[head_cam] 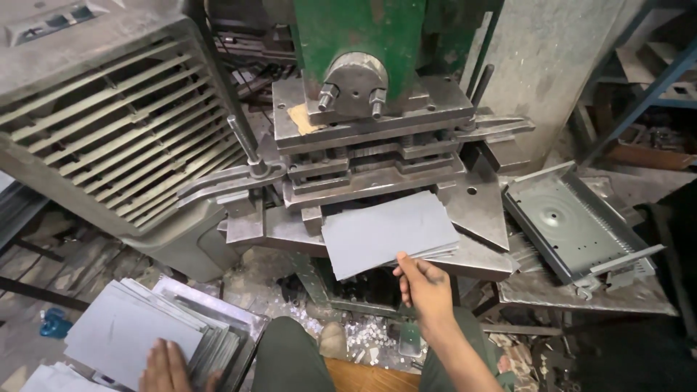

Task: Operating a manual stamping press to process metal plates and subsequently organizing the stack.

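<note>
My right hand (425,287) pinches the near edge of a flat grey metal sheet (388,229), which lies tilted on the bed of a green and steel press (370,123), partly under its die block. My left hand (168,366) rests flat on a stack of similar grey sheets (134,330) at the lower left, fingers spread on the top sheet. My knees in dark green trousers show at the bottom centre.
A large grey louvred fan housing (109,123) stands at the left. A formed grey metal tray (573,221) with a round embossing lies on a plate at the right. Small punched scrap pieces (367,337) litter the floor under the press. A lever (243,141) juts up left of the die.
</note>
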